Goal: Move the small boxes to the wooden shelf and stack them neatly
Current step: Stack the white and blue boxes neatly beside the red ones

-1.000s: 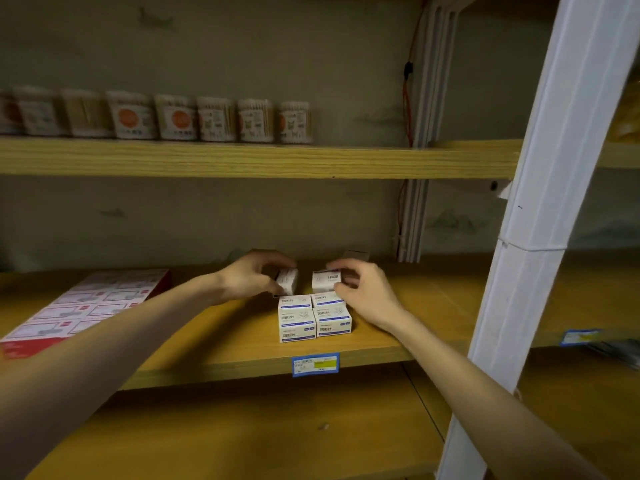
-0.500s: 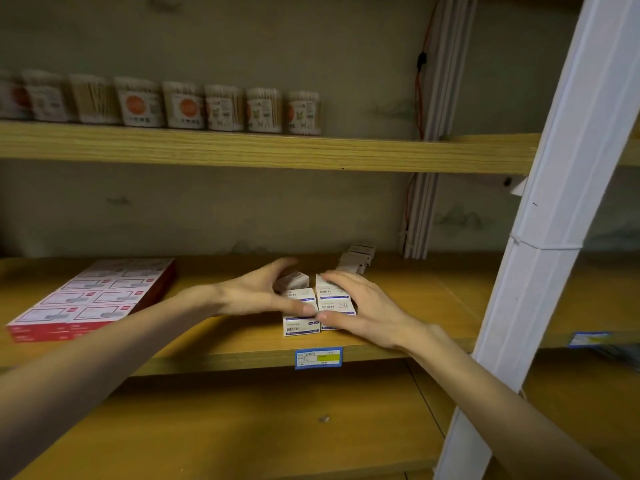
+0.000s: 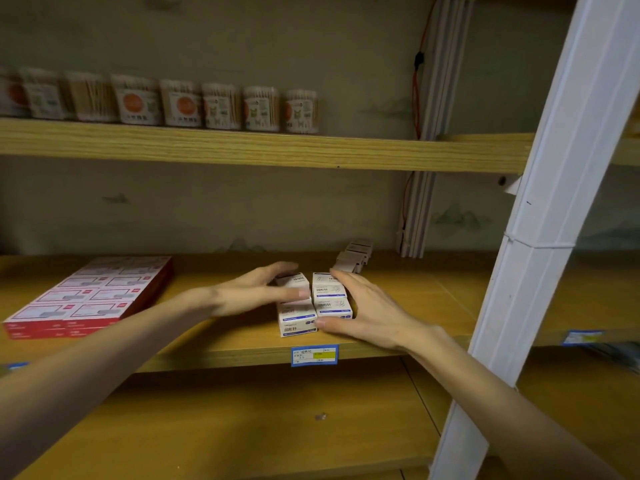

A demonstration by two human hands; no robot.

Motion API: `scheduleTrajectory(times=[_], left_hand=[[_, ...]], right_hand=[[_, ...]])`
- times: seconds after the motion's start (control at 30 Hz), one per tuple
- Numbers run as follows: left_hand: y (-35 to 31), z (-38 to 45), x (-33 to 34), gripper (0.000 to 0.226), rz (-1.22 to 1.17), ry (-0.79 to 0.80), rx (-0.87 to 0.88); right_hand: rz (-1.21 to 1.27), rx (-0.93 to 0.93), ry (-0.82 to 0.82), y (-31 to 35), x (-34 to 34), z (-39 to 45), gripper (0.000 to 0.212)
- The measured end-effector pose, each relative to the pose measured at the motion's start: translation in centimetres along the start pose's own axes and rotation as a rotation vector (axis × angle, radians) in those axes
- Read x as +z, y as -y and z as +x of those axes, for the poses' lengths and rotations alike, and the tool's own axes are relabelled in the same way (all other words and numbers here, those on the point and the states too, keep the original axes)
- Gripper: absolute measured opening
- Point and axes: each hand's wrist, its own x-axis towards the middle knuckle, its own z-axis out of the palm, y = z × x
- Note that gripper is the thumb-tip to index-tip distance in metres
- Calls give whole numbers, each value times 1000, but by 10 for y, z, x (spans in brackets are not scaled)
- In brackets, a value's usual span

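Pressing flat, straight fingers on both sides, the left hand [image 3: 249,292] and right hand [image 3: 363,313] squeeze the boxes [image 3: 313,304] together on the shelf [image 3: 214,344]; a hard push could tip the stack over.

A dull grey-green wall [image 3: 277,39] fills the upper half of the frame. At right a white post [image 3: 554,188] leans across. An orange cable [image 3: 415,98] runs down a grey wall rail [image 3: 420,209]. Light is dim.
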Motion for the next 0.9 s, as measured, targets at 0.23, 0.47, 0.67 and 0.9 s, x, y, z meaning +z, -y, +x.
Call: scheduleTrajectory(times=[0.23,0.47,0.67,0.9], left_hand=[[7,7,-8,44,193,-154,23],[16,1,-18,45,440,-251,97],[25,-4,-17,42,690,-382,166],[45,-16,-21,55,558,-329,212]], right_hand=[[-106,-43,20,9,-3,-5,110],[-111,-47,13,8,-3,-6,111],[-87,-59,-9,4,-1,-5,109],[-102,-78,-21,5,0,-4,106]])
